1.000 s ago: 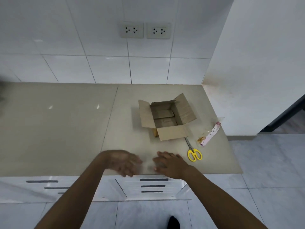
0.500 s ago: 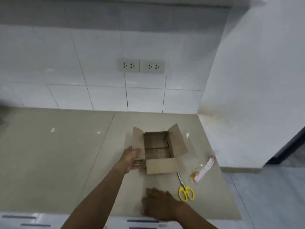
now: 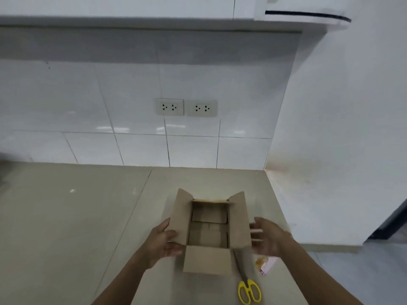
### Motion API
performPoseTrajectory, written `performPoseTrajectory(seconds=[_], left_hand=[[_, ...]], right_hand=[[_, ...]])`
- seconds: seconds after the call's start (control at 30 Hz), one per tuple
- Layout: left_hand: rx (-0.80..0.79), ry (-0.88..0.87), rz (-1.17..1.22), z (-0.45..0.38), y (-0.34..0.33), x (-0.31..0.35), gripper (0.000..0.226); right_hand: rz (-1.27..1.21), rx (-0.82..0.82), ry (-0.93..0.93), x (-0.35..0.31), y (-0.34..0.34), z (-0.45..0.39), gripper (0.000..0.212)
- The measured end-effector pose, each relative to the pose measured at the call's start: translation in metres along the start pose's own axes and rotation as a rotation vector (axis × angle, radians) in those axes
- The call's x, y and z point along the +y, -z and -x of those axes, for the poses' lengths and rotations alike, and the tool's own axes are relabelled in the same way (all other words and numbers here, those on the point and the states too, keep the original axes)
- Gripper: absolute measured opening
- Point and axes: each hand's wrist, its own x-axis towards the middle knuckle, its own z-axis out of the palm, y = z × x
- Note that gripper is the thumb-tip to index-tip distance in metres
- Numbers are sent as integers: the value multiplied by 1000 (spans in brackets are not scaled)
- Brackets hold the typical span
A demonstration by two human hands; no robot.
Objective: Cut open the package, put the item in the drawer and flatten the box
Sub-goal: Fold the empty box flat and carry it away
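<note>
On counter (image 3: 66, 216): box (image 3: 209, 230) open, hands flanking.

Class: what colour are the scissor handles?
Yellow; the scissors show best in the head view.

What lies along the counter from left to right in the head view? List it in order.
left hand gripping the left flap → cardboard box, open → right hand, fingers spread beside the right flap. The scissors and packet sit nearer, below the right hand, so their place in the order is unclear.
</note>
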Motion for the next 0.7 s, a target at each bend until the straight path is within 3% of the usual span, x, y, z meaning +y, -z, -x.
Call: performPoseTrajectory(seconds=[0.13, 0.27, 0.4, 0.5, 0.57, 0.63, 0.7], left_hand=[[-37, -122, -57, 7, -1, 1, 45], [-44, -269, -209, 14, 4, 13, 44], [-118, -401, -397, 13, 7, 29, 49], [-198, -471, -610, 11, 14, 32, 78], [-247, -423, -714, 7, 22, 29, 90], [-281, -281, -685, 2, 27, 27, 73], [-220, -138, -512, 3, 24, 29, 29]], right_hand=[[-118, -235, -9, -3, -21, -13, 57], [-151, -296, 95, -22, -32, -17, 70], [-220, -297, 260, -39, -42, -22, 63], [-174, -303, 392, -39, -53, -19, 52], [-111, -241, 469, -32, -54, -18, 54], [-17, -175, 551, -23, -54, -14, 52], [79, -189, 550, -13, -54, -9, 48]])
